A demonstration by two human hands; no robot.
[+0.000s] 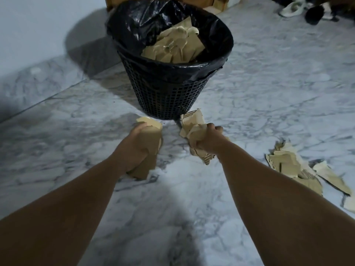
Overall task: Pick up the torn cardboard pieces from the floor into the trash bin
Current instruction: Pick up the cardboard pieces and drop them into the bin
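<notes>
A black mesh trash bin [165,93] lined with a black bag stands ahead of me on the marble floor, with several torn cardboard pieces [176,47] inside it. My left hand [134,143] is closed around a flat bundle of brown cardboard [149,160], held just short of the bin's base. My right hand [209,139] grips a crumpled wad of torn cardboard [192,125] at about the same height, to the right. More torn cardboard pieces [288,166] lie on the floor at the right.
A pale wall runs along the left. Behind the bin stands a brown cardboard box [217,2]. Shoes and dark items [311,12] lie at the far right on the marble floor [76,131].
</notes>
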